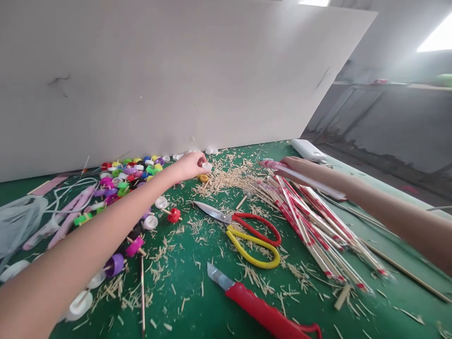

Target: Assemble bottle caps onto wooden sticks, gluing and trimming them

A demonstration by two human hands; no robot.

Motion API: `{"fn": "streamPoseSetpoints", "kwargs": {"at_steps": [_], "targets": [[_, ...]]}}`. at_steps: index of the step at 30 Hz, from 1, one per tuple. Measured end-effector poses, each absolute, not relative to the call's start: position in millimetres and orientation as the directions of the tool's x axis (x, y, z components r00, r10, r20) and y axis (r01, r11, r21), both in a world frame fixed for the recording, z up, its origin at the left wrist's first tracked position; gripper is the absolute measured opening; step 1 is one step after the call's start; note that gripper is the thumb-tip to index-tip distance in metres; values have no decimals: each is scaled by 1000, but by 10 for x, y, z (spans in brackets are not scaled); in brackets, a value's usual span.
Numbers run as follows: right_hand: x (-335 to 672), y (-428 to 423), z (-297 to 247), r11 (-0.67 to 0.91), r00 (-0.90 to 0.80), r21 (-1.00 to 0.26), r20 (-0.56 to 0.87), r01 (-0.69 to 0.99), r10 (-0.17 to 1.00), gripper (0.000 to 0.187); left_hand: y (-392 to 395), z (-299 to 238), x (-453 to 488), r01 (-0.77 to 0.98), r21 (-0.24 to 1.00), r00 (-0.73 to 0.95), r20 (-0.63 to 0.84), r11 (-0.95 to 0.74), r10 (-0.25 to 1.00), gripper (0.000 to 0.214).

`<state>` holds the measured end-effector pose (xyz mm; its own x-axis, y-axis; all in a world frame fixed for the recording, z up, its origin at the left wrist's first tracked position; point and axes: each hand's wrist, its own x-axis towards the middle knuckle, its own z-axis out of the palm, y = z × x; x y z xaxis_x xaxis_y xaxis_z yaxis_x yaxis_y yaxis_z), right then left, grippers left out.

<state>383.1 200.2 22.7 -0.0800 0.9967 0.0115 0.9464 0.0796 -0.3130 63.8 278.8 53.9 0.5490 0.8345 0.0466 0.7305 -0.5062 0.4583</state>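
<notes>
My left hand (192,165) is at the back of the green table, its fingers pinching a small white bottle cap (207,166). A yellow cap (203,178) lies just below it. Farther right, my right hand (291,165) is closed around a long, slim stick (310,180), pink at its far end and whitish along the rest; its exact kind is unclear and most fingers are hidden. Paper-wrapped chopsticks (303,221) with red bands lie in a heap below that hand. Between the arms rest scissors (231,218) with one red and one yellow handle.
A red-handled knife (257,308) lies at the front. Colourful bottle caps (123,176) with short wooden sticks crowd the left, beside pink tools (76,207) and a plastic bag (19,216). Wood bits (229,174) litter the table. A white board (158,80) stands behind.
</notes>
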Motion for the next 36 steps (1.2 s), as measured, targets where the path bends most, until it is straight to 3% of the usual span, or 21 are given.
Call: {"fn": "streamPoseSetpoints", "kwargs": {"at_steps": [7, 13, 25, 36], "targets": [[3754, 1987, 103, -4, 5, -136, 11, 991, 1000, 48, 2304, 989, -149, 869, 258, 447, -42, -422, 894, 42], [3641, 1723, 113, -14, 23, -61, 135, 998, 991, 52, 1907, 1149, -751, 949, 81, 310, -72, -304, 948, 52], [3255, 1160, 43, 188, -140, -125, 318, 974, 938, 52, 1792, 1133, -1805, 988, -152, -35, -64, 25, 997, 49], [3272, 1071, -144, 238, -166, -170, 357, 956, 919, 48, 2179, 751, -1716, 976, -217, -39, -89, 19, 995, 45]]}}
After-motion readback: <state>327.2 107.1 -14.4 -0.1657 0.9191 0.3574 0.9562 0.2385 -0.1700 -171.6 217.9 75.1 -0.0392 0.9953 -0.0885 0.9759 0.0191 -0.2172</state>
